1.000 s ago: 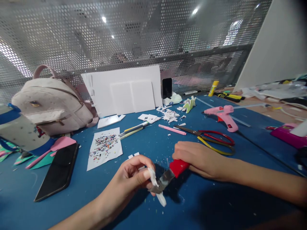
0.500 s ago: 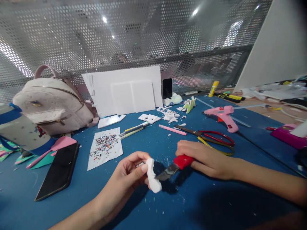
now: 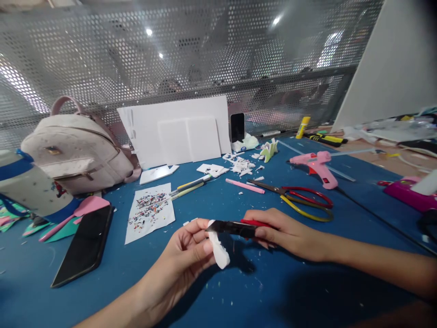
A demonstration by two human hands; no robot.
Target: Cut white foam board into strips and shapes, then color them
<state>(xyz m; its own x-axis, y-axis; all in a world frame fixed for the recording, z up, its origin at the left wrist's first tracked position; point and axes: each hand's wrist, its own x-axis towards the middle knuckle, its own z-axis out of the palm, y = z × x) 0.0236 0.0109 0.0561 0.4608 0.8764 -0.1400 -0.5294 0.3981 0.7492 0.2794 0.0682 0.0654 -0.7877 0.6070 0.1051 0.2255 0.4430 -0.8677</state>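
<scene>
Between thumb and fingers, my left hand (image 3: pixel 186 253) pinches a small curved piece of white foam (image 3: pixel 220 253), held a little above the blue table. My right hand (image 3: pixel 288 234) is wrapped round the red handle of a utility knife (image 3: pixel 232 228). Its dark blade lies across the upper end of the foam, close to my left fingertips; whether it cuts in, I cannot tell. Scissors (image 3: pixel 303 200) with red and yellow handles lie beyond my right hand. A pink pen (image 3: pixel 245 186) rests left of them.
White foam scraps (image 3: pixel 241 165) lie at the back. A pink glue gun (image 3: pixel 317 166) is at right, its cord trailing. On the left are a paper with colourful bits (image 3: pixel 150 207), a phone (image 3: pixel 83 246), a tumbler (image 3: pixel 34 187) and a backpack (image 3: pixel 78 146). White boards (image 3: pixel 174 109) stand behind.
The utility knife has moved up from the foam's lower middle to its top end, and its blade has turned nearly level. My right hand has rolled over. My left hand keeps its pinch.
</scene>
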